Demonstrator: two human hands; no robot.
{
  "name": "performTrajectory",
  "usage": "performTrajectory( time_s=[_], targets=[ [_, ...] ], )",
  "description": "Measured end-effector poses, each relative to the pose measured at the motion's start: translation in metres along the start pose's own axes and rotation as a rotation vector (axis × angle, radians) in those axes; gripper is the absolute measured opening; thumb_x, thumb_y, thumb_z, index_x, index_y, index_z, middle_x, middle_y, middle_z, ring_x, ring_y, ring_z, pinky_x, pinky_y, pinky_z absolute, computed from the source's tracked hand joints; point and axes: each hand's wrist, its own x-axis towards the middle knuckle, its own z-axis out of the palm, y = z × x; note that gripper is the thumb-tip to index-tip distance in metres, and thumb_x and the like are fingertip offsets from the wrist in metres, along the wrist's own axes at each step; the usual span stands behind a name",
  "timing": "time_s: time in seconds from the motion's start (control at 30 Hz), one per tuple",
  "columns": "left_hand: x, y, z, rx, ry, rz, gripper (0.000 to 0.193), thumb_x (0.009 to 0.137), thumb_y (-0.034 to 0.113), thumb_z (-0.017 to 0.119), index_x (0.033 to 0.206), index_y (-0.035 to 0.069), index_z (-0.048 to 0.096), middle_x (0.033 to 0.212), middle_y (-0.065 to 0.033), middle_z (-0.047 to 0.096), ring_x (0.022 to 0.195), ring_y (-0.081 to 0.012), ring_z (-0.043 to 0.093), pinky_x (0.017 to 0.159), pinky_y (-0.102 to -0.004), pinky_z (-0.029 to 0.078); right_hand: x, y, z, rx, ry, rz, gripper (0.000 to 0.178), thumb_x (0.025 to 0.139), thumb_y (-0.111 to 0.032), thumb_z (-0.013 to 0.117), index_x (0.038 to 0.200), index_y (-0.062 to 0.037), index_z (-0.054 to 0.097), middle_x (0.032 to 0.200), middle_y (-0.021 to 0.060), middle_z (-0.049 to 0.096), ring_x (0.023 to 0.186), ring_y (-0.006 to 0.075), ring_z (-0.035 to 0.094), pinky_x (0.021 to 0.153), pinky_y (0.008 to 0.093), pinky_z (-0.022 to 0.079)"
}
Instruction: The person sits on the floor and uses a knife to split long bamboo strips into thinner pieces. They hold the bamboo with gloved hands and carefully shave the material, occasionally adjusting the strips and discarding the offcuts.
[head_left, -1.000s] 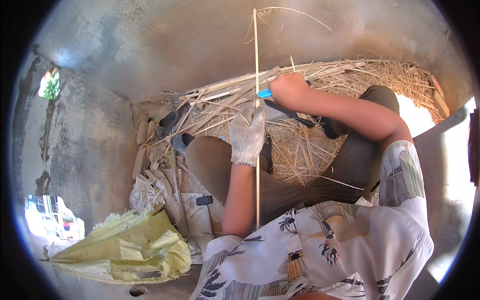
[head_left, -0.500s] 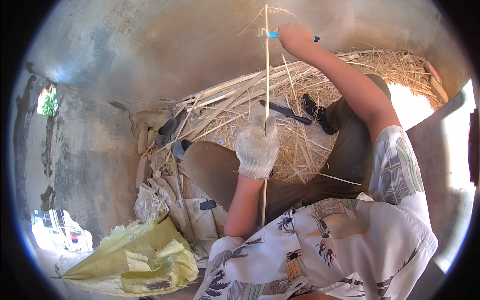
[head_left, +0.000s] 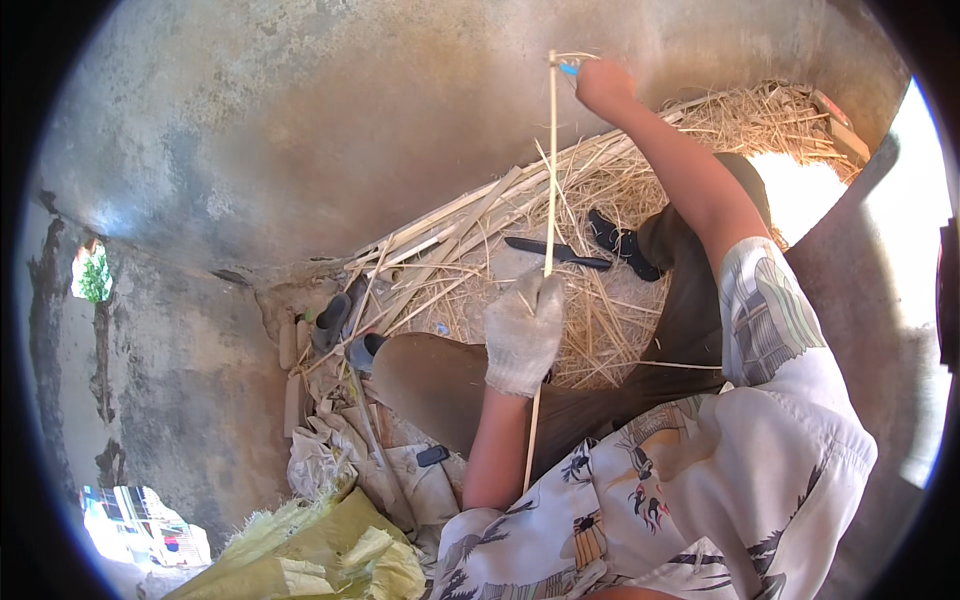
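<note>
My left hand (head_left: 524, 335), in a pale knitted glove, is closed around a long thin bamboo strip (head_left: 552, 180). The strip stands almost upright in the view, its lower end running down past my wrist toward my shirt. Up at the strip's far end, my bare right hand (head_left: 606, 88) grips a slim blue utility knife (head_left: 568, 70), mostly covered by the fist. The knife's front meets the strip near its tip, though the blade is too small to make out. A thin curled shaving (head_left: 578, 55) hangs off that tip.
Between my legs a large dark knife (head_left: 555, 252) lies among shavings (head_left: 610, 325). Long bamboo slats (head_left: 450, 230) line the wall. Dark shoes (head_left: 332, 320) are at left, near a small black object (head_left: 432, 456) and a torn yellow sack (head_left: 330, 555). Bricks (head_left: 848, 140) sit far right.
My right hand and the knife have come closer to the strip's far tip. The whole view has shifted somewhat. The left hand keeps its grip on the strip.
</note>
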Motion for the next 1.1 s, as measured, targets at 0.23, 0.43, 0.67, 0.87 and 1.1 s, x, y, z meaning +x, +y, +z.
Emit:
performTrajectory(
  time_s=[0.23,0.43,0.67,0.87,1.1],
  targets=[
    [0.015,-0.023,-0.021,-0.371,0.151,-0.109,0.028,0.098,0.029,0.060,0.089,0.003,0.065,0.057,-0.0030,0.052,0.051,-0.0137,0.051,0.049,-0.0330,0.041,-0.129,-0.097,-0.018,-0.089,-0.488,-0.610,0.015,0.080,-0.012,0.063,0.087,-0.0051,0.075,0.085,0.0165,0.073,0.080,0.0320,0.073,0.068,0.0421,0.058],
    [0.012,-0.005,-0.041,-0.524,0.250,-0.288,0.029,0.099,0.029,0.059,0.086,0.003,0.064,0.060,0.0004,0.053,0.051,-0.0076,0.048,0.048,-0.0283,0.039,-0.141,-0.120,-0.027,0.415,-0.521,-0.277,0.014,0.078,-0.015,0.064,0.083,-0.0055,0.073,0.078,0.0185,0.070,0.073,0.0340,0.070,0.064,0.0428,0.056],
    [0.021,-0.044,-0.027,-0.194,0.361,0.002,0.024,0.096,0.025,0.060,0.093,0.001,0.065,0.064,-0.0137,0.060,0.055,-0.0294,0.057,0.056,-0.0407,0.046,-0.163,-0.131,-0.042,0.216,-0.192,-0.838,0.008,0.075,-0.014,0.064,0.077,-0.0059,0.067,0.069,0.0165,0.067,0.061,0.0351,0.067,0.057,0.0437,0.054],
    [0.010,-0.029,-0.020,0.007,0.334,0.027,0.021,0.096,0.024,0.058,0.094,0.003,0.064,0.075,-0.0233,0.064,0.071,-0.0428,0.064,0.063,-0.0492,0.048,-0.125,-0.136,-0.052,0.019,-0.254,-0.676,0.014,0.080,-0.012,0.060,0.076,-0.0093,0.072,0.075,0.0147,0.071,0.070,0.0343,0.071,0.059,0.0442,0.056],
    [-0.008,0.003,-0.007,0.111,0.096,0.082,0.029,0.097,0.027,0.054,0.093,0.000,0.064,0.075,-0.0270,0.062,0.074,-0.0460,0.064,0.063,-0.0501,0.048,-0.028,-0.076,-0.053,0.017,-0.046,-0.255,0.011,0.080,-0.010,0.062,0.080,-0.0056,0.073,0.080,0.0174,0.071,0.074,0.0358,0.071,0.061,0.0456,0.055]
  ],
)
